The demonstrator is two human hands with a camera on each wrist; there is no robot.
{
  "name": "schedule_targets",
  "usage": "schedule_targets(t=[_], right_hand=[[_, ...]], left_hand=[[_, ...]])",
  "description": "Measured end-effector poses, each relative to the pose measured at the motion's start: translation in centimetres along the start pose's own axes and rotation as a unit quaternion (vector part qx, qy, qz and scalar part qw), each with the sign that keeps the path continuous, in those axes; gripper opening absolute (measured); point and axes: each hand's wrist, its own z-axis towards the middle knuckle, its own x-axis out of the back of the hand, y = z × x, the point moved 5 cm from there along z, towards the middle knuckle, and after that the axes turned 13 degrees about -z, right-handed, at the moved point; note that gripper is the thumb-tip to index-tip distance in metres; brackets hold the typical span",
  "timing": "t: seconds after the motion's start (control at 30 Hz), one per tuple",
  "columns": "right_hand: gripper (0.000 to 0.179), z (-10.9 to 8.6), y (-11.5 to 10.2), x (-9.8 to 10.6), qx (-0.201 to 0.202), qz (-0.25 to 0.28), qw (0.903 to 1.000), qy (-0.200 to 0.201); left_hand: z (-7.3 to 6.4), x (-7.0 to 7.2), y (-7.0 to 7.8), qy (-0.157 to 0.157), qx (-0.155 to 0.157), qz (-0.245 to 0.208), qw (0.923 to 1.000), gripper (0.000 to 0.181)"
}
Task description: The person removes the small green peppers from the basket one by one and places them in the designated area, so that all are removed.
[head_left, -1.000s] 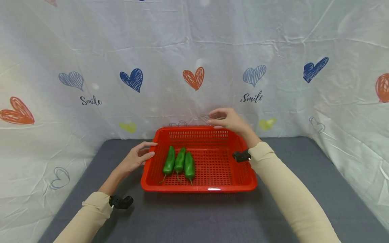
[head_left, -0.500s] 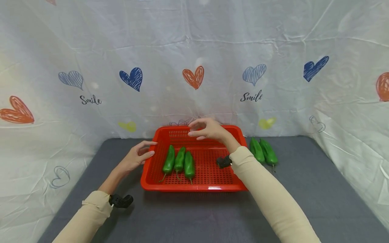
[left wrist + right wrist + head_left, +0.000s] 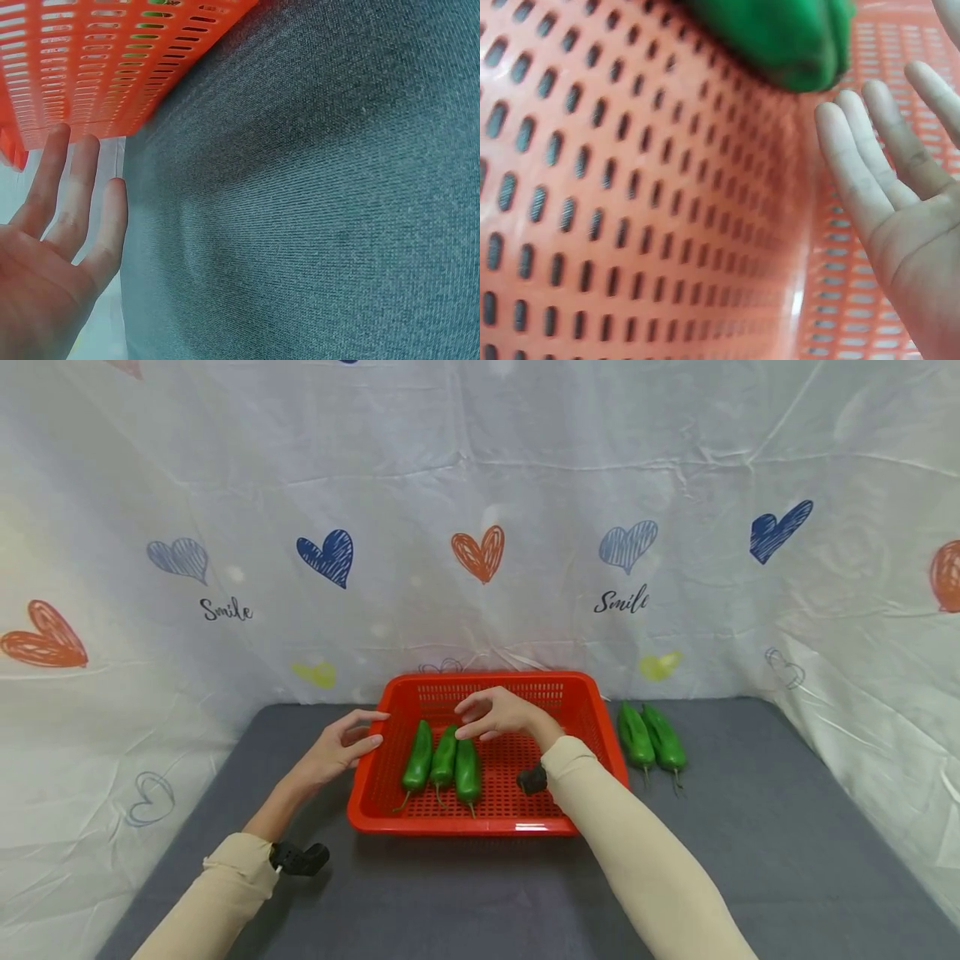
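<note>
Three green peppers (image 3: pixel 442 756) lie side by side in the left half of a red perforated plastic basket (image 3: pixel 525 825), stems toward the front. My left hand (image 3: pixel 337 747) rests at the basket's left rim, index finger and thumb touching it. In the left wrist view, the other fingers (image 3: pixel 79 195) extend loosely beside the outer wall. My right hand (image 3: pixel 502 712) hovers inside the basket with nothing in it. Its fingertips overlap the upper ends of the peppers in the head view; in the right wrist view a blurred pepper (image 3: pixel 780 37) lies just ahead of the spread fingers.
Two more green peppers (image 3: pixel 652 737) lie together on the grey tabletop (image 3: pixel 465 902), right of the basket. Behind, a white cloth (image 3: pixel 405 485) printed with hearts hangs close to the basket's back rim. Black wrist cameras (image 3: pixel 300 858) jut inward from both sleeves.
My right hand has moved left and down, from the basket's back right rim to over the peppers inside. The pair on the right came into view as the arm moved aside. My left hand stayed put.
</note>
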Motion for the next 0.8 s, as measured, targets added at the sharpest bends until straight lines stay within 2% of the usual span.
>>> schedule_targets(t=[0.3, 0.8], right_hand=[[0.052, -0.1, 2.0, -0.9, -0.03, 0.01, 0.9994, -0.013], [0.043, 0.4, 2.0, -1.5, -0.062, 0.005, 0.998, 0.008]], left_hand=[[0.0, 0.0, -0.1, 0.004, 0.009, -0.006, 0.9999, 0.047], [0.1, 0.1, -0.1, -0.006, -0.003, -0.01, 0.9999, 0.046]])
